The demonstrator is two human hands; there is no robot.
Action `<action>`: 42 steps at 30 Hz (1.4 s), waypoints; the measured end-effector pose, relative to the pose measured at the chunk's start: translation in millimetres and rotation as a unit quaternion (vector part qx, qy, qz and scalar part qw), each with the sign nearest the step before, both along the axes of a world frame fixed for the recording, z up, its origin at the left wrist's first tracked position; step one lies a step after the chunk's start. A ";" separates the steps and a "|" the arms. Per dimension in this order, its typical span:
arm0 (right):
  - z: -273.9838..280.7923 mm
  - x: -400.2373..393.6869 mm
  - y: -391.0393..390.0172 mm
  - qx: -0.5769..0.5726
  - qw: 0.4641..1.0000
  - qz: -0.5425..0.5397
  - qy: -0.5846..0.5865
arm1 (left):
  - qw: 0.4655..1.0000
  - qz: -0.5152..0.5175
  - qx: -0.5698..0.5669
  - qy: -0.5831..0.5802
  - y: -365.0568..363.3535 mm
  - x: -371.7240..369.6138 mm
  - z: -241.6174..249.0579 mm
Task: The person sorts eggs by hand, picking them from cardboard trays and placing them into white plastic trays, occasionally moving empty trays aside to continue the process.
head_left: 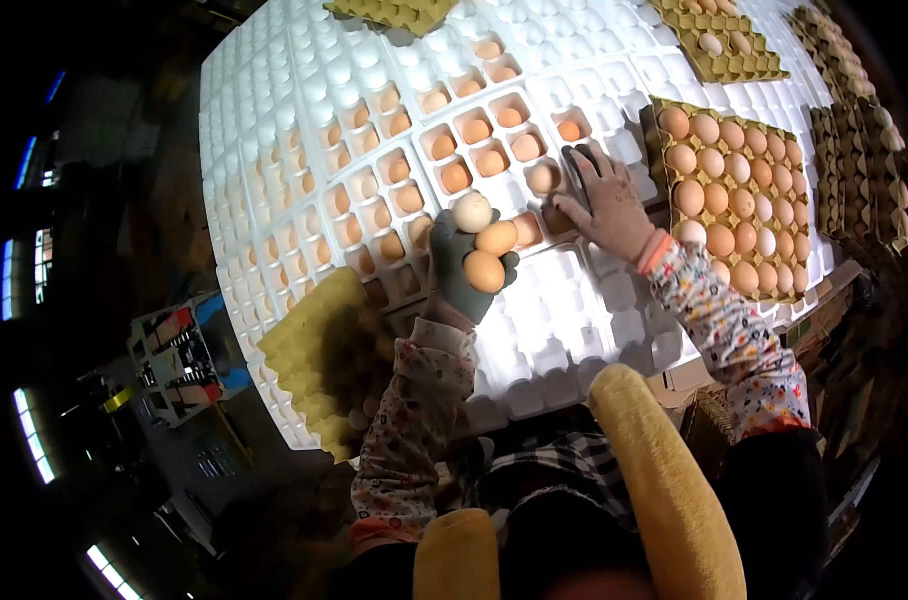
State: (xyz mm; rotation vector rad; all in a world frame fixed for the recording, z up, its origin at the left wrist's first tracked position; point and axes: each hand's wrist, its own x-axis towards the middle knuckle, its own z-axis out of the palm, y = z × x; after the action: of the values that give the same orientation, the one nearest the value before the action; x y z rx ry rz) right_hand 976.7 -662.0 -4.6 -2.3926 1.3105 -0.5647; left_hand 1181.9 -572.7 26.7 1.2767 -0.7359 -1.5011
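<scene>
My left hand (458, 270), in a dark glove, is closed around several eggs; three show on top, a pale egg (472, 212), a brown egg (497, 238) and another brown egg (484, 271). It hovers over the white foam tray (549, 345) with square cells. Over the cells to its right is my right hand (612, 203), fingers stretched and thumb apart, with no egg seen in it. A light egg (544, 179) sits in a cell just left of its fingers. Several cells up and left hold brown eggs (456, 178).
On the right stands a cardboard egg tray (657, 150) full of eggs, with stacked trays (854, 175) beyond. Another egg tray (719, 75) lies at the upper right. An upturned yellowish tray (314, 335) lies at the lower left, another (399, 12) at the top.
</scene>
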 end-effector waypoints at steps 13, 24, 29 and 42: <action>80.9 -100.2 -84.9 0.295 0.762 -0.167 -0.552 | 0.755 -0.237 0.025 -0.610 -97.6 -20.7 -12.3; 5.0 -218.9 -247.5 0.027 0.950 -0.218 -0.222 | 0.857 -0.117 -0.092 -0.494 -238.4 -38.0 -69.1; 64.4 -50.0 -113.9 0.286 0.916 0.060 -0.276 | 0.918 -0.040 -0.172 -0.356 -193.0 -27.1 -65.5; -36.8 54.2 -1.6 0.109 0.978 0.015 0.179 | 0.849 -0.016 -0.165 -0.501 265.1 60.2 49.9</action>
State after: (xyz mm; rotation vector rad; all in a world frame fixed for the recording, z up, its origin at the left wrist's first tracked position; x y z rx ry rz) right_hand 1030.8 -663.6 -41.4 -2.3947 1.3910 0.0250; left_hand 1242.1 -307.6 76.6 1.7416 -1.6014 -0.5699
